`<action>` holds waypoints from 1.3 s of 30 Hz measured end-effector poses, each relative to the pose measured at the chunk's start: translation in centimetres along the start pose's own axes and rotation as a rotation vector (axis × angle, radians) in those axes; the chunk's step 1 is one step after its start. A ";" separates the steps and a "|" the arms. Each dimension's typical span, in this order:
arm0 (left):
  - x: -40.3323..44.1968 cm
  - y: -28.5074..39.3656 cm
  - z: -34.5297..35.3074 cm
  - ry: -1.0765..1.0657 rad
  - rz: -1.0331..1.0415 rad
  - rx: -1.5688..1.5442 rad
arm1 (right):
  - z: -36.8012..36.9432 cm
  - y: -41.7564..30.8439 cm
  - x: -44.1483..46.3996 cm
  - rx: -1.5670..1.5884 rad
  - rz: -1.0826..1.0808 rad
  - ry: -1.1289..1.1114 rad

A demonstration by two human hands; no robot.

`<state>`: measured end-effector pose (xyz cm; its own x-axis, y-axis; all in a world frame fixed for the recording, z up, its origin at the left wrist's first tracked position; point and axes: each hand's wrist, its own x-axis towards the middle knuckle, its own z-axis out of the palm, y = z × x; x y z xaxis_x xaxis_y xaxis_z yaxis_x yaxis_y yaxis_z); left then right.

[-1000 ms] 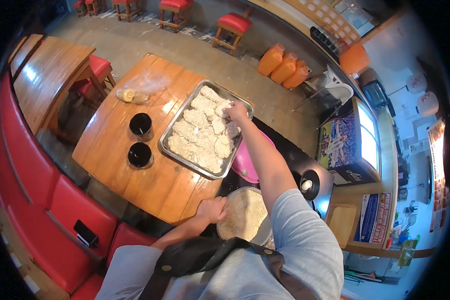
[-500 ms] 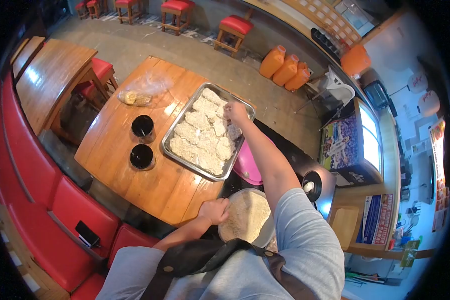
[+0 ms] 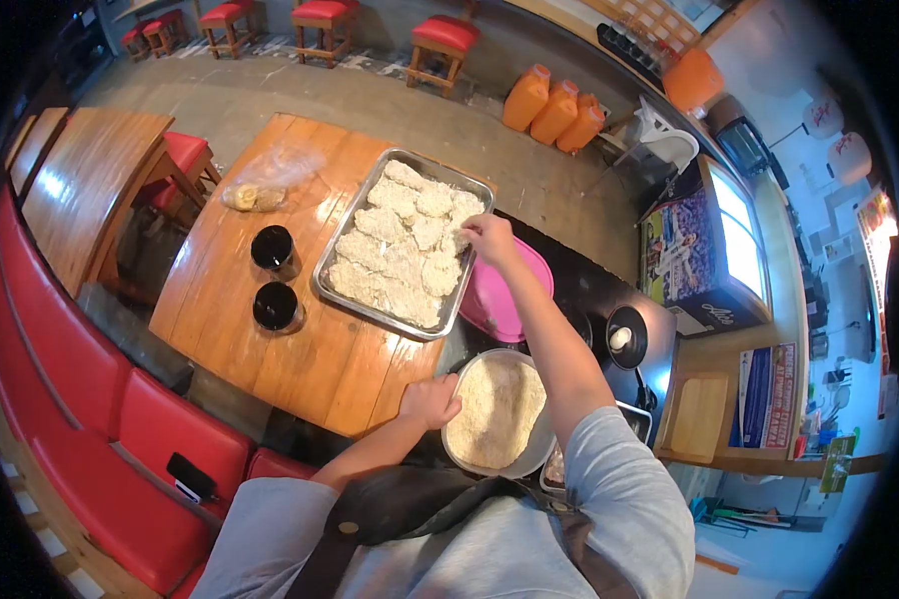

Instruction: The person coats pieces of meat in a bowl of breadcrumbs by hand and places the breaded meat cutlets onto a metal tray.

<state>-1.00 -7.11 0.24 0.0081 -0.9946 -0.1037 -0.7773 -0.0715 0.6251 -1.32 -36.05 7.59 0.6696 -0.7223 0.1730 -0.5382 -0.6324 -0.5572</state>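
A metal tray [image 3: 322, 283] lies on the wooden table, its bottom covered with crumb-coated pieces [image 3: 380, 258] laid side by side. My right hand [image 3: 489, 238] is over the tray's right edge with its fingertips drawn together; whatever they may hold is hidden. Close to my body stands a round bowl [image 3: 537, 451] of pale breadcrumbs [image 3: 491, 411]. At its left rim my left hand [image 3: 433, 401] is closed, gripping the edge. Beside the tray, under my right forearm, sits a pink plastic basin or lid [image 3: 499, 299].
Two dark-topped jars [image 3: 273, 248] and a clear plastic bag [image 3: 258, 195] stand left of the tray on the table [image 3: 220, 329]. A black pan [image 3: 626, 337] holding something white is at right, near a container [image 3: 634, 417] partly behind my arm. Red bench seats [image 3: 180, 424] line the left.
My right hand has drawn back from the tray's upper right part towards its right edge. The view has shifted slightly, and my left hand stays at the bowl's rim.
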 end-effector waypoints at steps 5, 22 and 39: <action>0.1 -0.1 0.0 0.021 0.006 -0.014 | 4.3 -1.4 1.1 -0.159 -0.121 0.011; 0.0 0.2 -0.5 -0.022 -0.020 -0.042 | 5.1 -1.9 2.2 0.018 -0.217 -0.137; 0.0 0.1 -0.1 0.000 0.002 -0.018 | 3.6 -1.4 3.7 -0.313 0.006 -0.205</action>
<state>-1.05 -7.11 0.39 0.0065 -0.9947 -0.1025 -0.7660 -0.0708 0.6390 3.73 -36.83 6.12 0.7374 -0.6754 -0.0133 -0.6518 -0.7062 -0.2766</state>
